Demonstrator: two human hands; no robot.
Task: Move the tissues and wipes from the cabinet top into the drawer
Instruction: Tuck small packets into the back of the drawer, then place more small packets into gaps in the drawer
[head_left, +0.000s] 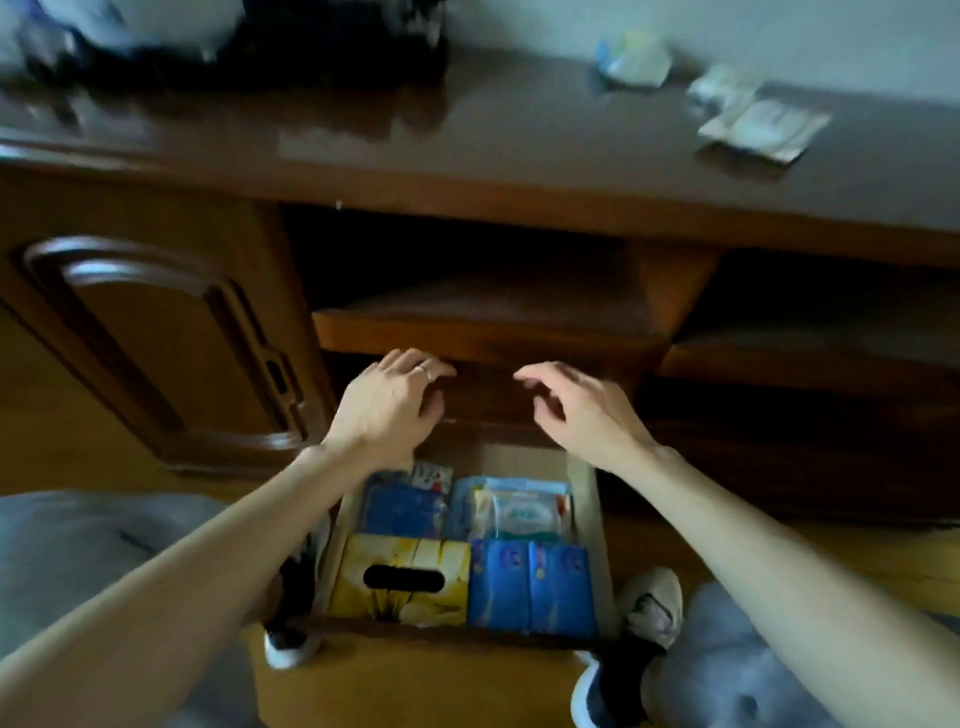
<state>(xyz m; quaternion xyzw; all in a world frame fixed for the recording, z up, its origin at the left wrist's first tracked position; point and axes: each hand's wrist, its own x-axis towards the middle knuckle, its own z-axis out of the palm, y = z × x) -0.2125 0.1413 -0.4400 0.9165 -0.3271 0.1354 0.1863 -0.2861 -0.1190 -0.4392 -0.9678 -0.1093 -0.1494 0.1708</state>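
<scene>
The brown cabinet top (519, 135) runs across the upper part of the frame. At the upper right, three small pale packets (763, 130) lie on it. At the upper left, blurry dark things (249, 47) sit on it.

The open drawer (589, 499) at the bottom middle holds a yellow tissue box (400, 579) and blue packs (530, 587).

The person is wearing no sleeves, so both arms are showing bare all the way down to the hands. The left hand (387, 402) is wearing a thin, shiny ring (423, 370) on one finger. The right hand (582, 410) is wearing nothing at all. The person is wearing grey trousers (88, 545) over both knees. The person is wearing white shoes (652, 605) with dark parts on them.
</scene>
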